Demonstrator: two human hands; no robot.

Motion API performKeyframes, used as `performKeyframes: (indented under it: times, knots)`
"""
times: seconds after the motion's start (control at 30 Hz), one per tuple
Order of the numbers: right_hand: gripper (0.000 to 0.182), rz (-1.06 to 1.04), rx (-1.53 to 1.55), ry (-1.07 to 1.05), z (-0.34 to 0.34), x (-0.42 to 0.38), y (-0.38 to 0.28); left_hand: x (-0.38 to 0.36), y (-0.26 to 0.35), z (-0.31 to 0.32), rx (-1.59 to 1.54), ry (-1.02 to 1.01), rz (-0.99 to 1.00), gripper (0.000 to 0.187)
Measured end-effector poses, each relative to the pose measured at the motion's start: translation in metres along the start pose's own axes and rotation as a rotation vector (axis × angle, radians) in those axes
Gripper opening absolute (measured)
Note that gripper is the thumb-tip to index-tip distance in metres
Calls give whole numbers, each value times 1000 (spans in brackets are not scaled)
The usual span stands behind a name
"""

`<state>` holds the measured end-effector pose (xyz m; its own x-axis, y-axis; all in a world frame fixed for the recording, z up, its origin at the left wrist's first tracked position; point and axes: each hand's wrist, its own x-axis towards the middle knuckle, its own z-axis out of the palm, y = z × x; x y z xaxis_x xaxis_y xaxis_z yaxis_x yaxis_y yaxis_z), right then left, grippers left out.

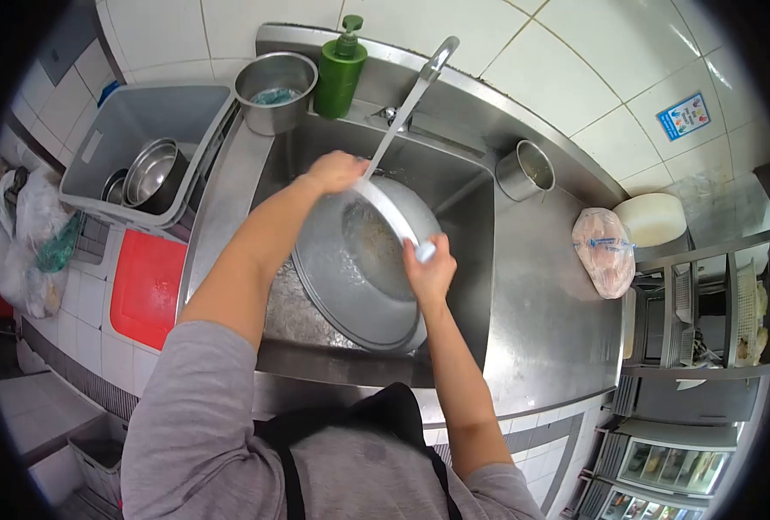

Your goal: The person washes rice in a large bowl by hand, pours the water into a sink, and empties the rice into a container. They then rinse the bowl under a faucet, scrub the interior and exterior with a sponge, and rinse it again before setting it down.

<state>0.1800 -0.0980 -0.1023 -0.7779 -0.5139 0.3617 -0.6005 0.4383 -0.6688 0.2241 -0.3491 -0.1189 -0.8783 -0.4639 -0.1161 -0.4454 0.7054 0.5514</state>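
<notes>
A long, flat white utensil [390,212] slants across the sink under the tap's water; its exact kind I cannot make out. My right hand [430,270] is closed around its near end, where a pale rounded tip sticks out. At the far end, my left hand [337,172] has its fingers curled against the utensil, close to the falling water. Both hands are above a large round metal bowl [324,277], tilted in the steel sink [467,286]. Cloudy water with small bits shows inside the bowl. The running tap [441,59] arches over from the back.
Behind the sink stand a metal pot [274,121] and a green pump bottle [342,80]. To the right are a metal container [525,171], a wrapped bag [604,253] and a white round block [651,218]. Leftward sit a grey crate [155,95] with pots and a red board [148,286].
</notes>
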Motion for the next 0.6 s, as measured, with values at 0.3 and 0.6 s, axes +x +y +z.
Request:
performKeyframes:
  times: [0.3,0.6]
  knots:
    - [27,-149,272,-136,-10,59,-62,-33,-75,60,-597,297,-369,62]
    - [31,185,-139,-1366,73,206,-124,-105,-45,64,-365,483,-227,46]
